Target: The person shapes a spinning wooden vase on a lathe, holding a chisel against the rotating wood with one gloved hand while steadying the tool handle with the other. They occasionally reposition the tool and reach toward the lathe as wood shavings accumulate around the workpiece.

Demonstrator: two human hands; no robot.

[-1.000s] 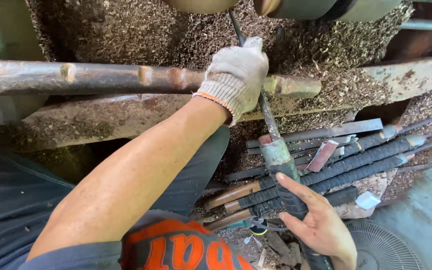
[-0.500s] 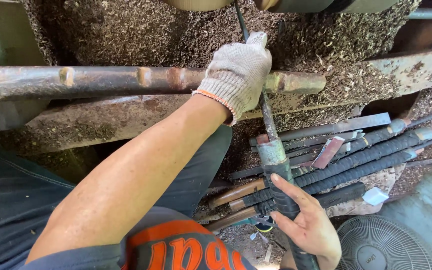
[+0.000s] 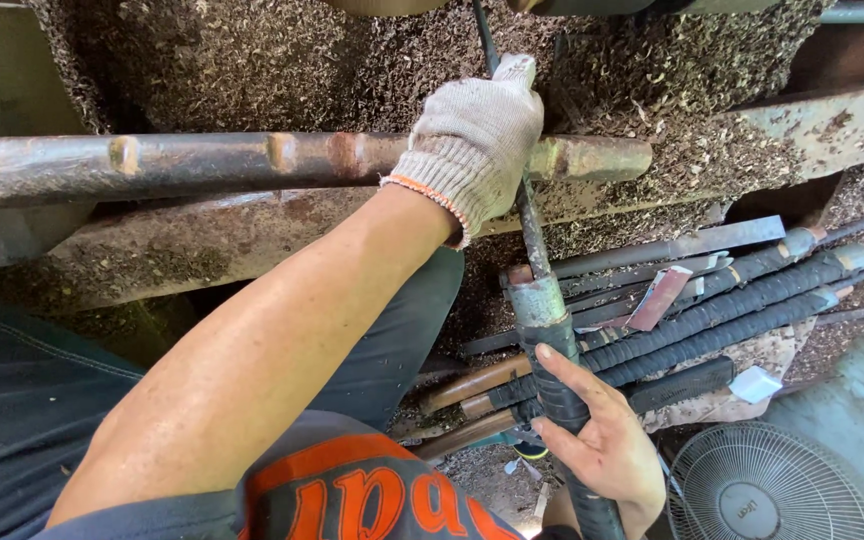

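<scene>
My left hand (image 3: 472, 130), in a white knit glove with an orange cuff edge, lies over a rusty horizontal bar (image 3: 202, 165) and clamps the thin steel shaft of a long tool (image 3: 532, 235) against it. The shaft runs up into the wood shavings (image 3: 252, 60) at the top. My bare right hand (image 3: 602, 450) grips the tool's black-wrapped handle (image 3: 560, 395) low in the view, just below its grey metal collar. My forearm crosses the middle of the view.
Several more long tools with black-wrapped handles (image 3: 742, 300) lie in a row at the right. A worn metal plate (image 3: 832, 120) covered in shavings sits behind them. A round fan grille (image 3: 782, 490) stands at the bottom right.
My right hand and the handle have shifted slightly left, so the tool stands a little more upright. My gloved left hand stays on the bar.
</scene>
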